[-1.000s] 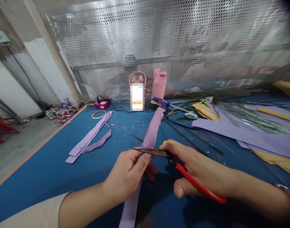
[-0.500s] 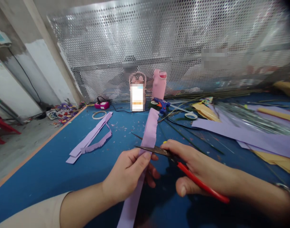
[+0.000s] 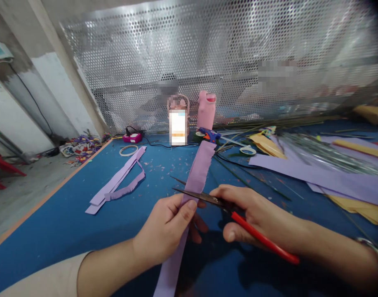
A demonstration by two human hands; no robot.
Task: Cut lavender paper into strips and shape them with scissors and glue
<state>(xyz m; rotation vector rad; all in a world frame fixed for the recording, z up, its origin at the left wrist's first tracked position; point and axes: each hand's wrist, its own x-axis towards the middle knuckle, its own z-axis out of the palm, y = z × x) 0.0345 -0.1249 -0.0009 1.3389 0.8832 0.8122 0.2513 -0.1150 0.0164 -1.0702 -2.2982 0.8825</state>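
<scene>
My left hand (image 3: 165, 229) pinches a long lilac paper strip (image 3: 198, 171) between thumb and fingers, holding it up over the blue table (image 3: 68, 214). The strip runs from below my hand away toward the far side. My right hand (image 3: 253, 214) grips red-handled scissors (image 3: 238, 220); their dark blades cross the strip's right edge just above my left thumb. The strip's far part has a frayed, snipped edge.
Cut lilac strips (image 3: 117, 181) lie at the left. Large lilac sheets (image 3: 315, 173), yellow paper and green wire stems cover the right. A pink bottle (image 3: 206, 110), blue glue gun (image 3: 209, 134), tape rings (image 3: 128, 150) and a perforated metal screen (image 3: 207, 53) stand at the back.
The strip's far end swung left, then back right and a little farther out. The scissors stayed at the strip's edge, with the right hand shifting slightly.
</scene>
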